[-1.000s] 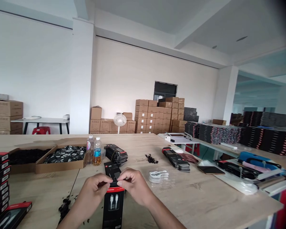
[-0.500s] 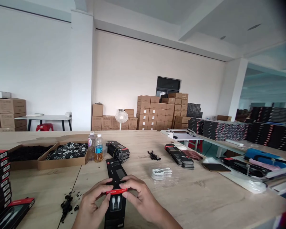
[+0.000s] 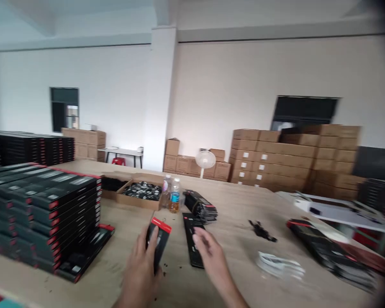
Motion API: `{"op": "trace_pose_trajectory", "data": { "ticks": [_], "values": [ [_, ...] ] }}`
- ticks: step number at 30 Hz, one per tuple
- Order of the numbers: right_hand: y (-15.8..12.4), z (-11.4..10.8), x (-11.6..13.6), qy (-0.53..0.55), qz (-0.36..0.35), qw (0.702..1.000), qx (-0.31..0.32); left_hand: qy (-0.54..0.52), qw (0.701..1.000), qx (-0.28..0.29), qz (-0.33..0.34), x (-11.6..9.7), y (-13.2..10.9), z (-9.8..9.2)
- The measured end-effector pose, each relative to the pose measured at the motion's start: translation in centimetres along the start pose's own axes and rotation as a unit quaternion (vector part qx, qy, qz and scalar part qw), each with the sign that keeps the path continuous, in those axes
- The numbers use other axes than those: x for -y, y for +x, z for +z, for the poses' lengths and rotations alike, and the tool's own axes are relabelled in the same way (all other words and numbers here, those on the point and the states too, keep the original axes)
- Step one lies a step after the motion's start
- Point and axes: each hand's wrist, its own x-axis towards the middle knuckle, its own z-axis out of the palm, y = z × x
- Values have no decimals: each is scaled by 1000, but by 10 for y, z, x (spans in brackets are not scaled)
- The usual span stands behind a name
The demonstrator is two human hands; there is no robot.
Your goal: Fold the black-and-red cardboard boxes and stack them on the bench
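My left hand (image 3: 140, 265) is closed around a slim black cable box (image 3: 162, 241) with a red top edge, tilted above the table. My right hand (image 3: 211, 253) is off that box, its fingers loosely bent and apart, with nothing seen in them. It hovers over or touches the right edge of a flat black box (image 3: 192, 250) lying on the table; motion blur hides which. Beyond it lies a banded bundle of flat black boxes (image 3: 200, 205). A large stack of finished black and red boxes (image 3: 67, 201) stands at left, with one box (image 3: 90, 252) lying at its foot.
Two plastic bottles (image 3: 175, 196) stand beside a cardboard tray (image 3: 137, 202) of black-and-white pieces. To the right are small black parts (image 3: 262, 231), bagged white cables (image 3: 280, 264) and another bundle of flat boxes (image 3: 330, 248). A white fan (image 3: 205, 159) and cartons (image 3: 276, 158) stand behind.
The view has swung left, bringing the big stack of boxes into sight. Both hands were on the cable box; now the left alone carries it leftward, and the right has let go.
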Motion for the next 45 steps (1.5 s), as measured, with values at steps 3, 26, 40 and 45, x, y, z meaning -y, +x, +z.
{"op": "trace_pose_trajectory", "data": {
  "ticks": [3, 26, 40, 45],
  "values": [
    [32, -16, -57, -123, 24, 988, -91, 97, 991, 38, -80, 68, 25, -44],
    [65, -65, -110, -195, 153, 969, -2, -36, 996, 81, 16, 63, 57, -38],
    [38, -40, -71, 5, 88, 987, -132, -325, 924, 201, 27, -34, 75, 58],
    [19, 35, -54, 88, 72, 992, -62, -579, 721, 358, -127, -22, 80, 54]
  ]
}}
